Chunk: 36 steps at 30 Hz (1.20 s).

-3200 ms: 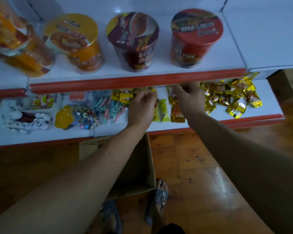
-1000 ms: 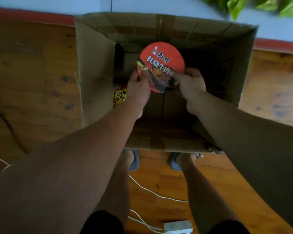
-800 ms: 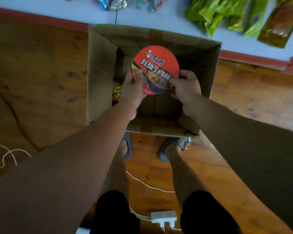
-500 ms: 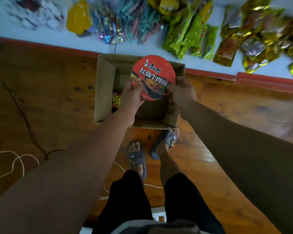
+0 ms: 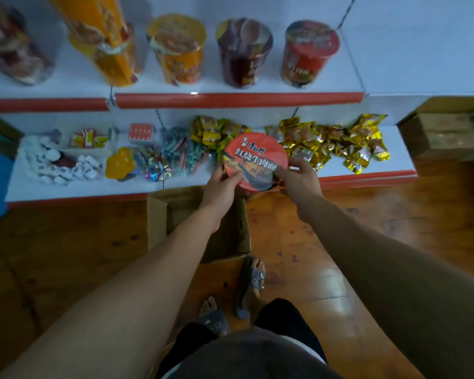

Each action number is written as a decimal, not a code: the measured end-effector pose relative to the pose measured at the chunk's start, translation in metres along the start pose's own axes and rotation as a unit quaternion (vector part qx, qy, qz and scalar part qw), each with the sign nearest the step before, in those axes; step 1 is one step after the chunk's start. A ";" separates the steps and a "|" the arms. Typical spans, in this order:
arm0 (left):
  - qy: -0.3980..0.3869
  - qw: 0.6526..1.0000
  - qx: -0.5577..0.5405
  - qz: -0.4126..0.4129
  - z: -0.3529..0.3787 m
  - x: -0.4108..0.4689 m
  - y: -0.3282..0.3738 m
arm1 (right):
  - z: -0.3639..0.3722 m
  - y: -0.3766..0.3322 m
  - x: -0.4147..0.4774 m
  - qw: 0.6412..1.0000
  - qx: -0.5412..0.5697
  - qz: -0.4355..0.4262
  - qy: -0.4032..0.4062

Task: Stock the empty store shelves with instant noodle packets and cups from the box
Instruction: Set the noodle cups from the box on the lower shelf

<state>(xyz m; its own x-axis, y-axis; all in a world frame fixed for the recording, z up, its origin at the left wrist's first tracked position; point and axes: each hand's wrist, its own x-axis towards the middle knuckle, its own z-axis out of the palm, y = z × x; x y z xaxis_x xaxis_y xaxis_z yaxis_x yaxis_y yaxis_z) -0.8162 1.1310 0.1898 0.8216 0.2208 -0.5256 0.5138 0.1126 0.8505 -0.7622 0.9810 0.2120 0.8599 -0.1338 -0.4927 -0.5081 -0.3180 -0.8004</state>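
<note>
A red-lidded noodle cup [image 5: 256,157] is held between both hands above the open cardboard box [image 5: 159,214] on the floor. My left hand [image 5: 220,187] grips its left side and my right hand [image 5: 301,179] grips its right side. It hangs in front of the lower shelf. On the upper shelf [image 5: 238,99] stand a yellow cup [image 5: 178,47], a dark maroon cup [image 5: 242,50] and a red cup [image 5: 308,51]. Orange noodle packs [image 5: 104,42] stand further left.
The lower shelf [image 5: 74,190] carries small white items, a yellow object [image 5: 120,163], coloured clips and gold snack packets [image 5: 348,143]. Another cardboard box [image 5: 443,132] stands at the right. White shelf room lies right of the red cup. My sandalled feet [image 5: 251,285] stand behind the box.
Both hands lifted the red-lidded cup out of the box and up to the level of the lower shelf. My view rose from the box to the shelves.
</note>
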 end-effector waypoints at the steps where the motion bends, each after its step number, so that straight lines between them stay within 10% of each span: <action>1: -0.006 1.000 0.006 0.009 0.005 -0.004 0.011 | -0.009 -0.008 -0.006 1.000 0.007 -0.009 0.008; 13: -0.012 0.990 0.000 0.141 0.103 0.007 0.145 | -0.119 -0.110 0.013 0.990 0.090 -0.081 0.075; 36: 0.066 0.984 0.069 0.148 0.165 0.152 0.289 | -0.160 -0.249 0.196 0.985 0.121 -0.122 -0.023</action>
<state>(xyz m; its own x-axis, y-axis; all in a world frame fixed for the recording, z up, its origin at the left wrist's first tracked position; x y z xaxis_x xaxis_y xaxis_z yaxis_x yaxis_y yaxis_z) -0.5019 1.0374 0.3527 0.9057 0.3496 -0.2397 0.2924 -0.1060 0.9504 -0.4586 0.8837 0.3696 0.9572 -0.0363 -0.2870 -0.2893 -0.1016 -0.9518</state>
